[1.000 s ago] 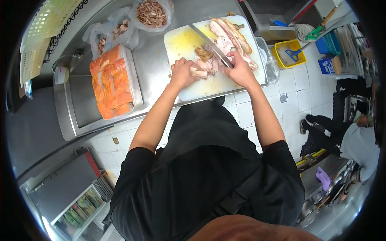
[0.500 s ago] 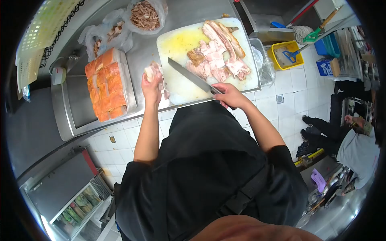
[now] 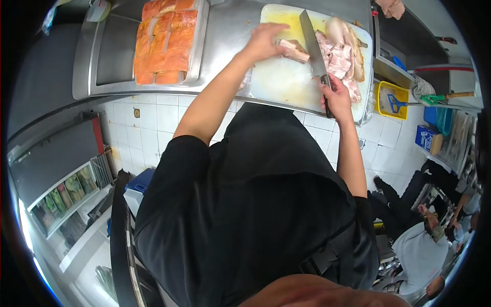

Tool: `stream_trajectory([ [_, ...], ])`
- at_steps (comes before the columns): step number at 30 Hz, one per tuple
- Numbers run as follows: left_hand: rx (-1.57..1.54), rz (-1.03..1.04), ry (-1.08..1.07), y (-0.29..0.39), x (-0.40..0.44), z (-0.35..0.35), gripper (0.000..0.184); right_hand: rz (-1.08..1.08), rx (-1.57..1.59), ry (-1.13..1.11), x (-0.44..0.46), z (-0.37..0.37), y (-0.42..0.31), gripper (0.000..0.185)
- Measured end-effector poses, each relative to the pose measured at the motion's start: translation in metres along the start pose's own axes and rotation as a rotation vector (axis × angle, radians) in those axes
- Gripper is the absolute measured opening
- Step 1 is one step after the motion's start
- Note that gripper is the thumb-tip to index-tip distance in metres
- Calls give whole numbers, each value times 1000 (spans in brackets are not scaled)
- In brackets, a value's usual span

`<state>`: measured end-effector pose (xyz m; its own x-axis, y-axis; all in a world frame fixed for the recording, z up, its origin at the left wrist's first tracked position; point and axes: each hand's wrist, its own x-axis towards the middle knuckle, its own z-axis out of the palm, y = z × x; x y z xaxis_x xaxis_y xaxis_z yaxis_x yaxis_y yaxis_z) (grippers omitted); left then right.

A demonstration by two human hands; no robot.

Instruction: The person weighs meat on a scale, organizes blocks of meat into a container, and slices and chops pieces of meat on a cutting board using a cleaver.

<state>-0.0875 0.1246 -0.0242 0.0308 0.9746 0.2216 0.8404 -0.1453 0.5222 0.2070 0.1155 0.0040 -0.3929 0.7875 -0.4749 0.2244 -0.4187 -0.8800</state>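
On a steel worktop [image 3: 225, 38], a white cutting board [image 3: 279, 89] is holding meat at its far and right parts. The left hand [image 3: 263, 43] is reaching over the board's left side, its grip apart and fingers spread, with the thumb at the near end of a chunk of meat [image 3: 293, 51]; whether skin is touching meat, I cannot tell. The right hand [image 3: 337, 100] is clamping its grip on the handle of a large knife [image 3: 313, 43]. The blade is pointing away from the body, lying between that chunk and a pile of pale slices [image 3: 340, 59]. Orange-skinned blocks [image 3: 166, 43] are sitting in a tray well to the left.

The blade is lying close to the chunk, so the left fingers could be getting cut if they slid along it or curled around its far end. The board is looking wet and greasy, which could be letting the meat skid or the handle slip.

Compared with half a second ago, the left hand is no longer holding meat up beside the board's left edge. The knife is pointing more directly away, rather than slanting left across the board. The view is also shifting, leaving the bags of meat strips out of sight.
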Motion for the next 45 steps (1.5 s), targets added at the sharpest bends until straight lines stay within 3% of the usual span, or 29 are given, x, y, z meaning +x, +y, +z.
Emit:
stream_trajectory([
  [2,-367,-147,155,-25,-11,-31,55,-11,-42,18,-4,5,-1,41],
  [4,-17,-312,-236,-49,-48,-61,51,-48,-56,52,-11,12,-8,42],
  [6,200,-490,-553,-22,-86,-76,47,-80,5,60,-14,15,-8,43],
  [8,187,-595,-372,-12,-131,-46,41,-130,68,40,-19,16,-11,41],
  [11,145,-531,-295,0,-151,-38,34,-49,83,-114,-21,22,-20,37],
  [13,6,-736,-263,-2,-149,-36,30,25,4,-192,-20,27,-16,40],
  [16,-272,-816,-148,3,-144,-52,28,57,-81,-254,-15,36,6,43],
  [18,-331,-776,-81,9,-131,-51,26,64,-70,-192,-15,37,14,44],
  [20,-439,-580,132,22,-113,-49,21,39,-115,-55,-14,36,17,44],
  [21,-436,-304,275,35,-102,-45,20,40,-112,-33,-13,35,16,44],
  [22,-446,-290,263,40,-94,-37,20,10,-162,2,-12,34,12,43],
  [24,-159,127,222,44,-81,-22,19,-20,-216,44,-16,38,3,42],
  [25,-155,162,88,44,-81,-13,24,-10,-194,41,-19,42,-2,40],
  [28,-219,141,-22,46,-104,-1,26,-130,-280,36,-16,48,8,36],
  [30,-227,109,11,34,-115,4,31,-210,-729,118,-22,57,5,33],
  [34,-163,-29,35,24,-97,3,29,-195,-737,142,-26,77,-19,27],
  [37,-157,-65,-67,30,-78,6,23,-179,-862,157,-19,87,-22,25],
  [39,-157,-176,-344,38,-67,5,20,-195,-914,182,-10,90,-12,25],
  [40,-162,-175,-340,43,-65,3,20,-211,-962,205,-8,92,-11,25],
  [42,-133,-338,-468,52,-62,-2,18,-208,-983,207,-4,92,-12,26],
  [43,-137,-336,-468,48,-63,2,18,-203,-996,208,-3,93,-15,27],
  [45,-137,9,-112,39,-69,9,20,-187,-1002,209,-5,98,-21,26],
])
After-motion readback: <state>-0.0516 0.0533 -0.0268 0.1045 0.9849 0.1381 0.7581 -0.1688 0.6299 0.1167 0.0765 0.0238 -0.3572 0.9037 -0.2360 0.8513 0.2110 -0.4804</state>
